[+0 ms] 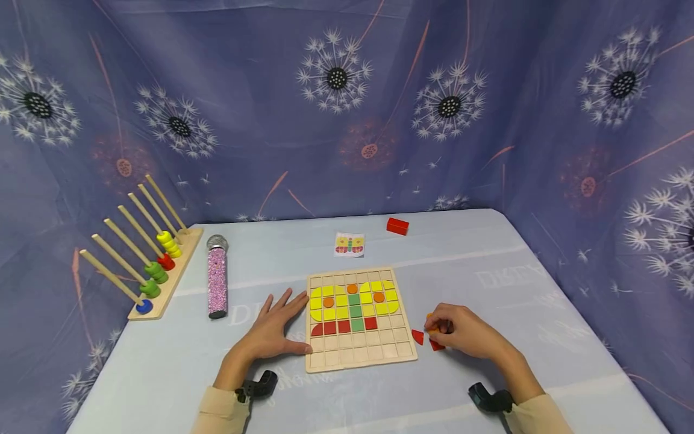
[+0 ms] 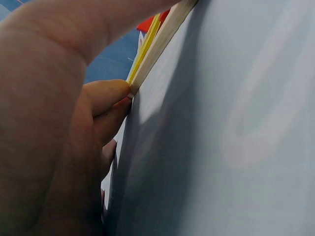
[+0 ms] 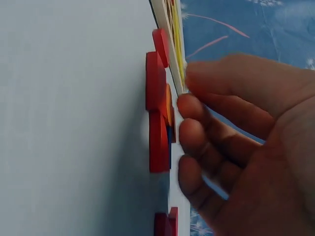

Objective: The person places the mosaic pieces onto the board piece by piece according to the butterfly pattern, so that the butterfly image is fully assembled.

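A wooden grid board [image 1: 347,357] lies on the table, with yellow, orange, green and red tiles forming a pattern in its upper part. My left hand [image 1: 273,334] is spread flat beside the board, thumb and index fingertip touching its left edge. Right of the board, my right hand [image 1: 461,330] hovers over a small pile of loose red and orange tiles [image 1: 436,345]. Its fingers are loosely curled, and nothing shows between them in the right wrist view. One red quarter-round tile [image 1: 417,337] lies between the pile and the board.
A picture card [image 1: 349,245] with a butterfly pattern lies behind the board, and a red block [image 1: 397,226] sits farther back. To the left are a pink glitter microphone [image 1: 217,280] and a wooden peg rack [image 1: 172,289] with coloured beads. A patterned curtain hangs behind the table.
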A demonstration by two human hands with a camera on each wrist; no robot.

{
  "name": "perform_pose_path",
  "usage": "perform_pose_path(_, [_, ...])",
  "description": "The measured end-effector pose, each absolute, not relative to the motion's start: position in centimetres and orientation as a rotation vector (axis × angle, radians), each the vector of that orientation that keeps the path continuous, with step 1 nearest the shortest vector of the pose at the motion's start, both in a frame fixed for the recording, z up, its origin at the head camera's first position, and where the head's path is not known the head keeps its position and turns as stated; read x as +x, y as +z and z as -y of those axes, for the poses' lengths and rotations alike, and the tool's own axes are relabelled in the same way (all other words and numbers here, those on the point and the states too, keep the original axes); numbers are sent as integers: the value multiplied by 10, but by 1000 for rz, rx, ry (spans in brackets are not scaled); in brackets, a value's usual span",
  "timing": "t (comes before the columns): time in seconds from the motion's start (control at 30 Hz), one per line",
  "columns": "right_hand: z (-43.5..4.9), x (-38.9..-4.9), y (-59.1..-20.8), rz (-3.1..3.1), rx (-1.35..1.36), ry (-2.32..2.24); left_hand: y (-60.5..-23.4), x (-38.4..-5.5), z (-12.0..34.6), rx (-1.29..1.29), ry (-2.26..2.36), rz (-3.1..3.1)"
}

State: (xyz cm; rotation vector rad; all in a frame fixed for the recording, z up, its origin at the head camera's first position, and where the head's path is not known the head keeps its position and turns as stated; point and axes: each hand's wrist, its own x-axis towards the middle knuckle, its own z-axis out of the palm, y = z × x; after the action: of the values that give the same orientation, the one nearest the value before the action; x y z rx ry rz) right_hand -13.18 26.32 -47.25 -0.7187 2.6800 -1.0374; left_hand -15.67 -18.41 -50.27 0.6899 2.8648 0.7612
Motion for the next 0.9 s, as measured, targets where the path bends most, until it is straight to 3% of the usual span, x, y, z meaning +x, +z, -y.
perform_pose_path(0.43, [-274, -125, -472, -2683, -802, -922, -501, -157, 185, 734, 770, -2865])
perform_pose_path(0.9, [-255, -131, -478, -2911, -636, -756, -503, -154, 192, 691, 734, -2879])
